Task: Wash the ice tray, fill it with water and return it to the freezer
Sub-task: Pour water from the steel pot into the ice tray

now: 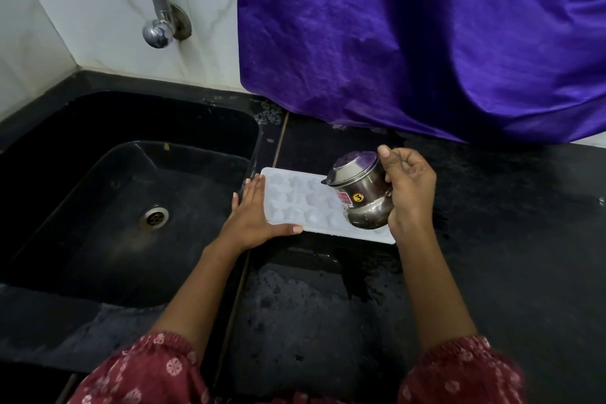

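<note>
A white ice tray (295, 197) with star-shaped cells lies flat on the black counter, just right of the sink. My left hand (252, 216) grips its left end, thumb along the near edge. My right hand (410, 187) holds a small steel pot (360, 193) tipped sideways over the tray's right half, its mouth pointing left. The pot carries a yellow sticker with a 3. The pot hides the tray's right cells.
A black sink (131, 193) with a steel drain (154, 218) fills the left. A chrome tap (157, 10) juts from the white wall above it. A purple cloth (426, 36) hangs over the counter's back right. The black counter (508, 239) looks wet.
</note>
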Demonstrator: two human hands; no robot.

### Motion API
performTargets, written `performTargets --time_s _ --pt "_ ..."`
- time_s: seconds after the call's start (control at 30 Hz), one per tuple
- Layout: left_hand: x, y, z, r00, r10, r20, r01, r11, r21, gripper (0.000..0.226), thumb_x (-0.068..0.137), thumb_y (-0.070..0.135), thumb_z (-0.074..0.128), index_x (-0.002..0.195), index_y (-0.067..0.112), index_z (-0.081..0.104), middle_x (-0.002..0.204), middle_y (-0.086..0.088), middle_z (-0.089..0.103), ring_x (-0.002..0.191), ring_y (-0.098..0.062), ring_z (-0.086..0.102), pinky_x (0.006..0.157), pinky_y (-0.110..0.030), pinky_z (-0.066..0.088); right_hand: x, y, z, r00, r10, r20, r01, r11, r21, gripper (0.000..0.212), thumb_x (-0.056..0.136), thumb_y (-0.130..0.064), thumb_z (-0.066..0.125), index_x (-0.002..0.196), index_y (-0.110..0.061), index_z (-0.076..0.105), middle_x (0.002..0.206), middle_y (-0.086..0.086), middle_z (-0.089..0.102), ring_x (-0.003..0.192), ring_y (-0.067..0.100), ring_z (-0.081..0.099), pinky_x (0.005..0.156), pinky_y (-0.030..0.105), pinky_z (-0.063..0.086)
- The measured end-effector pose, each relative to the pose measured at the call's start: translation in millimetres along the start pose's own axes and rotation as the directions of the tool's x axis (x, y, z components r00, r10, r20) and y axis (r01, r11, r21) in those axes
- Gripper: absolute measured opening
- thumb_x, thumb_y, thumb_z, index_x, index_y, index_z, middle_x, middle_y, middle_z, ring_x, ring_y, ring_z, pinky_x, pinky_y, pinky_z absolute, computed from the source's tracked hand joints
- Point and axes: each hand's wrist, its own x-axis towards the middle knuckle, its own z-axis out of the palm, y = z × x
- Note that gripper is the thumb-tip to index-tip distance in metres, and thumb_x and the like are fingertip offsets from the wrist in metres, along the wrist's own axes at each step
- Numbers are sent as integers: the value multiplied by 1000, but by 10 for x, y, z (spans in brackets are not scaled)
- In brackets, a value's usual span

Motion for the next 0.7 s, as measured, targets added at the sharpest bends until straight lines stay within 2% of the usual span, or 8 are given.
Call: performTargets --time_s 0.17,0.4,0.7 --pt "-6 11 -6 1000 -3 -1 3 1000 -2 131 57 68 70 147 16 -10 157 4 -12 140 -6 -19 111 -35 -17 2 33 56 999 32 5 -32 999 30 20 80 -24 69 66 -20 55 45 -15 45 51 2 40 60 15 41" --pt "-15 20 -21 1000 1 8 -1 1000 5 131 57 69 69 147 17 -10 157 4 -12 139 -4 -19 110 -33 -19 6 10 203 997 -17 80 17 1000 -2 16 79 -21 70 71 -17 57 44 -17 50 45 -3 44 51 9 40" --pt "-47 33 -36 1000 2 8 -2 1000 20 128 59 70 67 148 18 -10 157 5 -10 138 -2 -19 109 -35 -21 -6 55 285 991 -47 128 56 996 -67 19 77 -23 72 68 -20 55 47 -18 54 45 -4 47 51 9 39"
